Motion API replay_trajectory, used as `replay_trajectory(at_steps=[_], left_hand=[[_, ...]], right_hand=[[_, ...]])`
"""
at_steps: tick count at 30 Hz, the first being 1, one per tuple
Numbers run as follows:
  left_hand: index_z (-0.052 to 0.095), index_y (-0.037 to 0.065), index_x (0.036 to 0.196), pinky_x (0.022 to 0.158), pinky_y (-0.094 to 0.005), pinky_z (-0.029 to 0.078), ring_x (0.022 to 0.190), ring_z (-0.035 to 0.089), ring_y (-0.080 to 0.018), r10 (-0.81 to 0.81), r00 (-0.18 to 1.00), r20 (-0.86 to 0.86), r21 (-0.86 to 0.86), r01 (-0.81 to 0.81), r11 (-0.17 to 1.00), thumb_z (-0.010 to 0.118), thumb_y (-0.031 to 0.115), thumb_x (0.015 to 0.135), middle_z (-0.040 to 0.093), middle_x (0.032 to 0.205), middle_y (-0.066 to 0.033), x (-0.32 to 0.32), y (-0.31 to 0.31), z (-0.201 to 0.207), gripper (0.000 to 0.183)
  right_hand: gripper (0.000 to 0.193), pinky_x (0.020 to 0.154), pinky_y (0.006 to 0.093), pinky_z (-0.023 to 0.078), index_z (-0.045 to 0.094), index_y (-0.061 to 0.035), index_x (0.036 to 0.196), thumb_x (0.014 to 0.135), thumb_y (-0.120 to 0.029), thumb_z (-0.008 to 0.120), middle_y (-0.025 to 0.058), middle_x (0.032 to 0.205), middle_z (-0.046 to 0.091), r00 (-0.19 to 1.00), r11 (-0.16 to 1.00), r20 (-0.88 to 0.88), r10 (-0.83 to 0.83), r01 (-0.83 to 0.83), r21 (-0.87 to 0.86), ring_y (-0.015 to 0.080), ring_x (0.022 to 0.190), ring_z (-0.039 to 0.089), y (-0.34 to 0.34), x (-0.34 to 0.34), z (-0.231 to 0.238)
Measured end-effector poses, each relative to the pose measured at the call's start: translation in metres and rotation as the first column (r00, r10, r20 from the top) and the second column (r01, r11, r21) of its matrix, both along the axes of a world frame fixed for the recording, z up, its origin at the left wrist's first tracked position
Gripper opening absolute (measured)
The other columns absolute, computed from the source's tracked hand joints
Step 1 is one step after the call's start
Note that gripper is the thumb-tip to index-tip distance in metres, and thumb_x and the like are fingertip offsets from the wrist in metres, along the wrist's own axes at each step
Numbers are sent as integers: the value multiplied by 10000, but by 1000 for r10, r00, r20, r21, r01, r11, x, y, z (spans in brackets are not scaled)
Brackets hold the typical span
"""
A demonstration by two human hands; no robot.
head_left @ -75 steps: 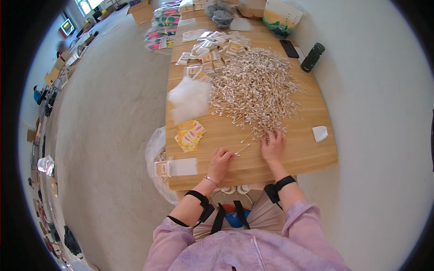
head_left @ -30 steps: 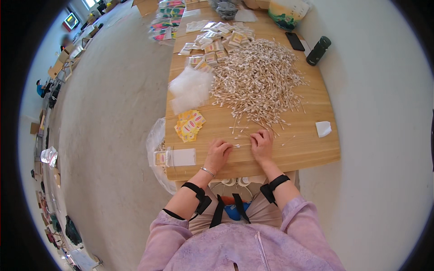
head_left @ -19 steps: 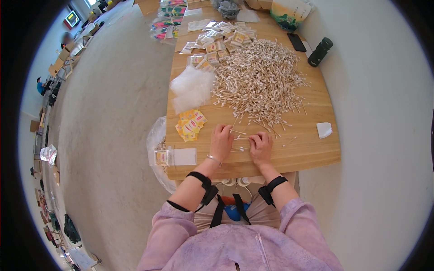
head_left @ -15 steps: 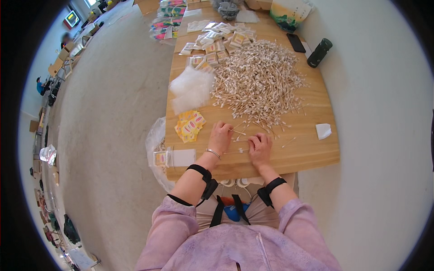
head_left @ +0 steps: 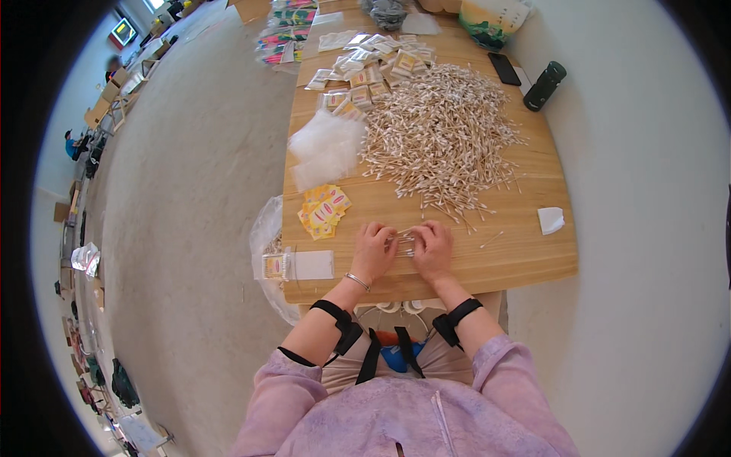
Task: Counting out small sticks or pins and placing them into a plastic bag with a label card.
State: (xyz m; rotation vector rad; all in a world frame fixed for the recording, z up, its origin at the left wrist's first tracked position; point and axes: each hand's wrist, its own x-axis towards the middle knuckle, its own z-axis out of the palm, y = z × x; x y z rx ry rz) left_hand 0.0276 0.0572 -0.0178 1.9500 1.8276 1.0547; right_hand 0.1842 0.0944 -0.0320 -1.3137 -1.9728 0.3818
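Near the front of the wooden table (head_left: 525, 259), my left hand (head_left: 375, 253) and my right hand (head_left: 432, 251) face each other with curled fingers. A few cotton swabs (head_left: 406, 245) lie crosswise between them, their ends enclosed by both sets of fingers. Just beyond my hands spreads a large heap of loose cotton swabs (head_left: 445, 137). Left of my left hand are yellow printed cards (head_left: 325, 212) in a loose fan. A filled swab pack (head_left: 275, 266) and a white card (head_left: 314, 265) sit at the table's left edge.
Clear plastic bags (head_left: 326, 148) are stacked left of the heap, with packed swab packets (head_left: 365, 75) behind them. On the right are a folded white paper (head_left: 550, 221), a black bottle (head_left: 544, 86) and a phone (head_left: 503, 68). A plastic sack (head_left: 265, 221) hangs beside the left edge.
My hands have drawn closer together, and the stray swabs around them are now gathered between my fingers. The view has shifted slightly.
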Motion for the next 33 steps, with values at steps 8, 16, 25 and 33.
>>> replay_trajectory(at_steps=[8,16,25,33], left_hand=[[667,65,904,790,-380,446,886,542,-294,59,995,86,-24,-57,998,677,93,768,590,892,-102,3,1,-5,139],[682,55,854,761,-375,458,859,551,-279,42,987,157,-39,-36,999,689,84,754,595,848,-97,-5,-9,-15,104],[669,59,962,813,-369,462,913,542,-289,34,998,49,19,-35,999,719,117,729,580,937,-108,-8,-30,-10,246],[689,80,850,763,-362,460,853,553,-268,59,988,141,34,-64,997,711,90,730,590,862,-82,-6,-25,-16,123]], right_hand=[[188,854,409,412,655,-114,914,726,-110,659,55,1008,552,982,992,144,123,-126,17,267,1008,493,20,25,7],[169,793,392,445,637,-85,817,666,-76,711,73,891,562,963,959,51,264,-257,-123,285,910,524,15,49,8],[100,755,376,450,633,-92,788,706,-97,690,68,833,558,981,986,102,165,-165,-5,282,854,532,1,37,27],[76,767,373,455,634,-99,796,733,-113,674,72,853,564,979,984,134,151,-136,-117,286,890,544,9,57,4]])
